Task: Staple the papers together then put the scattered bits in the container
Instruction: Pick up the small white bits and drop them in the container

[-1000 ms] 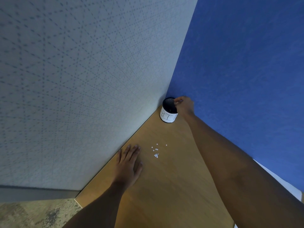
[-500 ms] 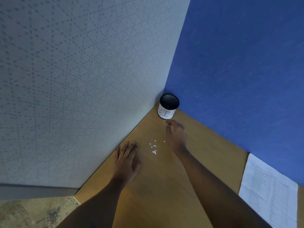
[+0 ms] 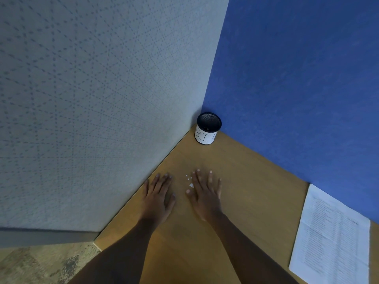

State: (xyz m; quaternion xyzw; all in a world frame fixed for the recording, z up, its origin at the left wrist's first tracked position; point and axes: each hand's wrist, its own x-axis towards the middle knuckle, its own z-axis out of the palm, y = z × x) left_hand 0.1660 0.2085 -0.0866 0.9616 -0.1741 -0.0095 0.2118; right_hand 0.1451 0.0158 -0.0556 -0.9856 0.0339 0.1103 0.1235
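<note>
Several tiny white paper bits [image 3: 189, 181] lie scattered on the wooden desk [image 3: 256, 181], between my two hands. My left hand [image 3: 159, 196] rests flat, palm down, fingers apart, just left of the bits. My right hand [image 3: 206, 193] lies flat with spread fingers, its index finger and thumb touching the edge of the bits. A black mesh cup with a white label reading "BIN" [image 3: 207, 129] stands in the desk's far corner. The printed papers [image 3: 332, 238] lie at the right edge of the desk.
A grey patterned partition [image 3: 102, 99] borders the desk on the left and a blue one [image 3: 297, 78] behind. The desk's left end and patterned floor [image 3: 41, 263] show at the lower left.
My right hand has drawn back from the bin's rim and come down flat beside the bits. The left hand has stayed in place. The view has shifted, showing the papers.
</note>
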